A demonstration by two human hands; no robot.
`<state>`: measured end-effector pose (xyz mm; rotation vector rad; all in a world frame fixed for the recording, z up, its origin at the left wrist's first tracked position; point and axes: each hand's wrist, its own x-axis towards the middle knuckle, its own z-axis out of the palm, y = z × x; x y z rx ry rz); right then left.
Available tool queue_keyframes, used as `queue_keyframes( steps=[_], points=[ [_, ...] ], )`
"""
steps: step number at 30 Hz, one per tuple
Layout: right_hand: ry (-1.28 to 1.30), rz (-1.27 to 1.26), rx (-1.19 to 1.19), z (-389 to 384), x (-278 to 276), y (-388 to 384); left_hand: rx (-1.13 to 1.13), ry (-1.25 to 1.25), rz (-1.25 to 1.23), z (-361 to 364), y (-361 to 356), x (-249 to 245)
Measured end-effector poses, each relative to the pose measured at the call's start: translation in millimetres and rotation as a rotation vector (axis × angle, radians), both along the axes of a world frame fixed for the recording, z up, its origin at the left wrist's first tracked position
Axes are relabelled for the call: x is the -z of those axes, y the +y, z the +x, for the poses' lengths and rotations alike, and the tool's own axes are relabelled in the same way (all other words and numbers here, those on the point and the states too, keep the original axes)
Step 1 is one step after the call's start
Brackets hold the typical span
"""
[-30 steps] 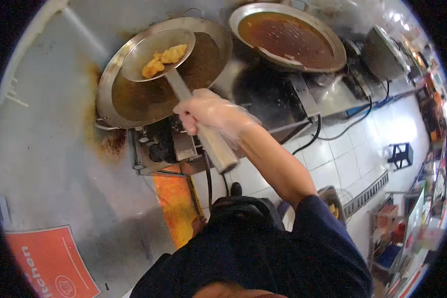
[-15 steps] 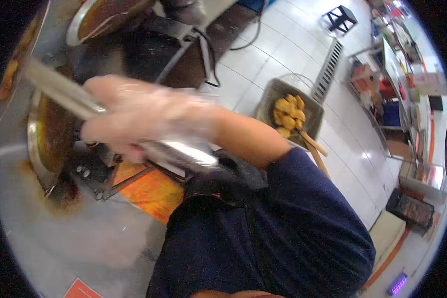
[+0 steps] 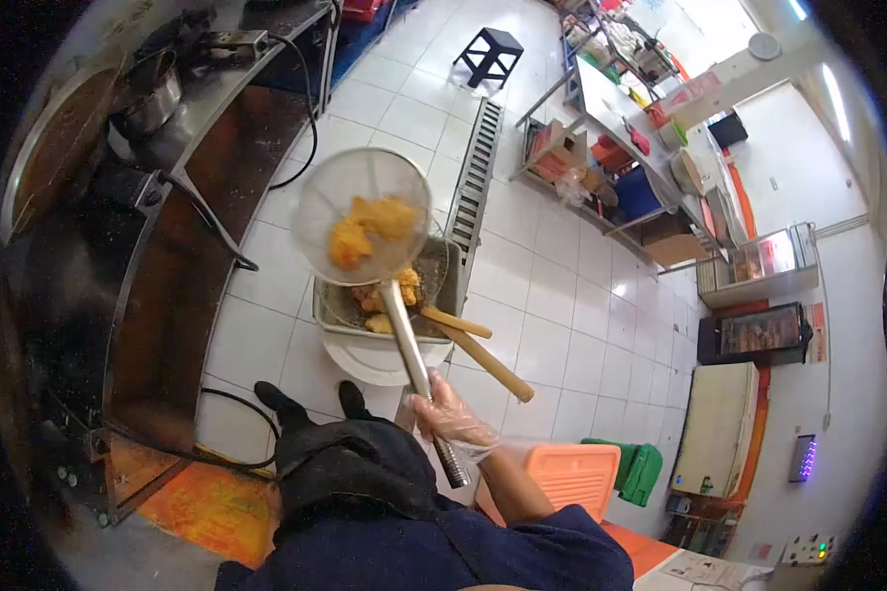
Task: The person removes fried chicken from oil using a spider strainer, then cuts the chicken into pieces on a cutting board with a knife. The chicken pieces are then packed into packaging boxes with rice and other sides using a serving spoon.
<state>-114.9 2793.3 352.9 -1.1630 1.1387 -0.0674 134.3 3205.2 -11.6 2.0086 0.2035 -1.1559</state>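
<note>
My right hand (image 3: 450,417), in a clear plastic glove, grips the metal handle of a round wire skimmer (image 3: 362,214). The skimmer holds a few golden fried pieces (image 3: 370,228) and hangs above a metal basket (image 3: 327,310) on the floor. That basket holds more fried pieces (image 3: 392,293) and a wooden-handled tool (image 3: 478,353), and it rests on a white basin (image 3: 365,361). My left hand is out of sight.
A steel cooking station (image 3: 168,197) with a wok (image 3: 54,148) and black cables runs along the left. A floor drain grate (image 3: 475,177) crosses the white tiles. An orange crate (image 3: 572,475), a black stool (image 3: 493,51) and shelves (image 3: 611,118) stand around.
I have turned from the stove to the floor side. The skimmer with fried pieces has swung away from the wok of oil and now hangs over the basket on the floor.
</note>
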Motion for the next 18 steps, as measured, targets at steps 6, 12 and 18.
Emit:
queue_keyframes(
  steps=[6,12,18],
  points=[
    [0.362,-0.500,0.180,-55.7,101.5,14.4,0.213,-0.134,-0.110,3.8,-13.5,-36.1],
    [0.665,-0.719,0.174,-43.0,136.4,23.7,0.172,-0.051,0.202,-0.8,-60.3,-145.0],
    [0.534,-0.990,0.243,-24.9,312.6,72.1,0.237,-0.016,0.352,-10.6,-34.1,-158.8]
  ],
)
